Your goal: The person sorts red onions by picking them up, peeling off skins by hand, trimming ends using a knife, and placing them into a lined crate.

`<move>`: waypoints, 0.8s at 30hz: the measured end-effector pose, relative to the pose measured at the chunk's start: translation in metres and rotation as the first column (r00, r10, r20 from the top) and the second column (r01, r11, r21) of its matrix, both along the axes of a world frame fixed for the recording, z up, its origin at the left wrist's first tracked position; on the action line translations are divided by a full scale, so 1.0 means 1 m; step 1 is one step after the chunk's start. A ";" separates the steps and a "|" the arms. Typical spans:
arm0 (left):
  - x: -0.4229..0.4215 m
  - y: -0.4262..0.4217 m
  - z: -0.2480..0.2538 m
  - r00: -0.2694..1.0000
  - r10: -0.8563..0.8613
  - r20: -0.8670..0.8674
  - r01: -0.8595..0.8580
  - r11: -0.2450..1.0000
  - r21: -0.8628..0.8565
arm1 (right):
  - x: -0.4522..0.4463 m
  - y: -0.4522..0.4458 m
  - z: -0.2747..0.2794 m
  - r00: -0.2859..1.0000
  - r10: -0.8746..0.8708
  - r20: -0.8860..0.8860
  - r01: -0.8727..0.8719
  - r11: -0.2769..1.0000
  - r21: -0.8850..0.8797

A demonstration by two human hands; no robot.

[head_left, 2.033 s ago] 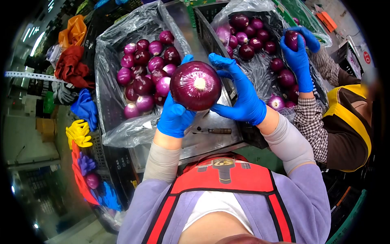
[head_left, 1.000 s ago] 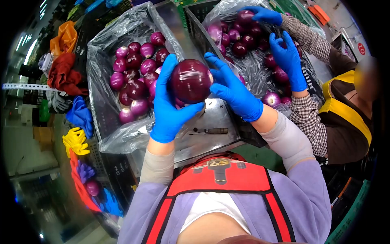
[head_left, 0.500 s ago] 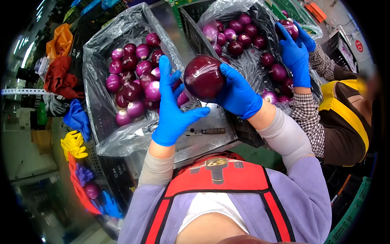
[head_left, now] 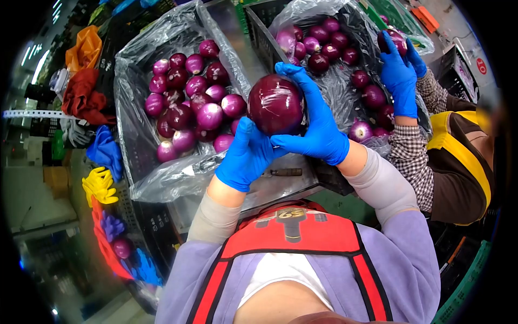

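Note:
A large, glossy dark-purple onion [head_left: 276,104] is held up between my two blue-gloved hands. My right hand [head_left: 318,121] wraps its right side, fingers over the top and thumb beneath. Under its lower left sits my left hand [head_left: 251,154], fingers cupped against the onion and partly hidden by it. Behind, to the left, a plastic-lined crate [head_left: 135,140] holds several smaller purple onions [head_left: 209,116]. Below my hands, a tool with a brown handle [head_left: 286,172] lies on the metal surface [head_left: 270,193].
A second lined crate [head_left: 264,40] with onions stands at the back right. Beside it a co-worker's gloved hands [head_left: 400,81] hold an onion [head_left: 393,43]. Along the left are yellow gloves [head_left: 99,186], blue gloves [head_left: 106,153] and red cloth [head_left: 83,97].
My left hand was spread apart from the onion and now cups it from below. My right hand has turned, and more of its fingers and thumb show around the onion.

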State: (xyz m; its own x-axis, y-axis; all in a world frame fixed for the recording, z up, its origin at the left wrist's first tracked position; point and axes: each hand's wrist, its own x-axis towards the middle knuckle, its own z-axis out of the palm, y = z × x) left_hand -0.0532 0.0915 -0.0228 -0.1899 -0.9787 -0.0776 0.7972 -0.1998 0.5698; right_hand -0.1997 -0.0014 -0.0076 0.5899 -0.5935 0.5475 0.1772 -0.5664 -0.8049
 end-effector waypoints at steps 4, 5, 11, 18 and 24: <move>-0.002 0.000 0.001 0.983 0.009 -0.182 -0.008 1.000 0.004 | 0.001 0.001 0.001 1.000 0.007 -0.018 -0.008 0.998 -0.062; -0.002 0.001 -0.002 0.976 0.065 -0.209 -0.058 0.998 0.039 | 0.001 0.001 0.002 1.000 -0.001 -0.028 -0.002 0.996 -0.085; -0.003 -0.002 -0.012 0.981 0.188 0.038 -0.188 0.982 0.006 | -0.005 -0.005 0.015 0.995 -0.099 -0.022 0.086 0.943 -0.322; -0.005 -0.003 -0.001 0.935 0.269 -0.233 -0.241 0.960 0.143 | -0.010 -0.006 0.024 0.969 -0.212 0.125 0.245 0.866 -0.436; 0.022 -0.006 -0.011 0.776 -0.026 -0.630 0.025 1.000 -0.010 | -0.019 -0.026 0.008 0.949 -0.308 0.060 0.314 0.934 -0.173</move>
